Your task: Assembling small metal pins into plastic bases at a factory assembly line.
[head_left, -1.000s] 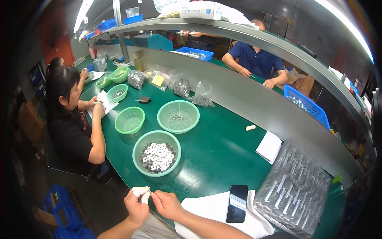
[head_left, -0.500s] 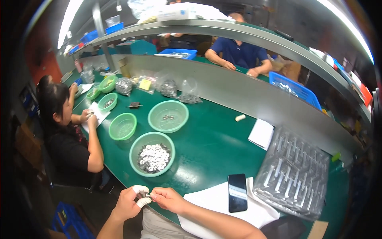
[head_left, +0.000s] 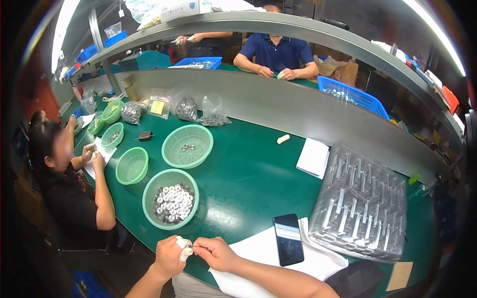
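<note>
My left hand [head_left: 170,256], with white wraps on its thumb and forefinger, is closed round a small metal part [head_left: 189,245], mostly hidden by the fingers. Thumb and forefinger of my right hand [head_left: 214,252] pinch at the same part from the other side. Both hands meet just off the table's near edge, above my lap. Beyond them stands a green plastic basket [head_left: 195,209] holding many small round metal parts [head_left: 174,202] with pale faces. A second green basket [head_left: 208,155] behind it has a few small metal pieces inside.
A black phone [head_left: 288,239] lies on a white cloth [head_left: 238,273] beside my right forearm. Clear plastic trays [head_left: 318,229] are stacked at right, near a white paper pad [head_left: 313,158]. A co-worker [head_left: 64,193] sits at left; another [head_left: 276,53] works behind the low partition [head_left: 258,107].
The view has swung, so the table's things sit further left in it. My left thumb and forefinger, earlier apart around the small part, have closed together, and it shows less.
</note>
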The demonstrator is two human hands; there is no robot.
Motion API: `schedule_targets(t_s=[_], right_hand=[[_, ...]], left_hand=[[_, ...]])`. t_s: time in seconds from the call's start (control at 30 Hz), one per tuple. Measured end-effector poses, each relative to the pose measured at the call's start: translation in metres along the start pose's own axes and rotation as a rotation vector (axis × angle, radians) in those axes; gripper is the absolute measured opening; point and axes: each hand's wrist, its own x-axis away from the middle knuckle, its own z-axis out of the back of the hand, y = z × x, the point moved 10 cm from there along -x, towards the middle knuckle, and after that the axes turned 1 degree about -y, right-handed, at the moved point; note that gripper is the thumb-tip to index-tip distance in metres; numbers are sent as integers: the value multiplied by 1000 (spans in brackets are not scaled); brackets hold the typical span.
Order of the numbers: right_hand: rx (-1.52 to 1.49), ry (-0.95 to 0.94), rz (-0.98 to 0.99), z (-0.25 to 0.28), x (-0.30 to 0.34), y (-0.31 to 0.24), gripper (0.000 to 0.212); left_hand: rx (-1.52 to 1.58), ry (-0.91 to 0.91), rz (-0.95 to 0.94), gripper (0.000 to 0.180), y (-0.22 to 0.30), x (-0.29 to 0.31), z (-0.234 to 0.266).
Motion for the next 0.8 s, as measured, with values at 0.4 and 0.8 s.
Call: schedule_targets(t_s=[0.4,0.8], right_hand=[[172,322,8,21,11,-13,9],[134,421,-119,35,17,25,15]], left_hand=[[187,314,315,26,-7,22,-14],[167,495,379,34,-15,23,-34]])
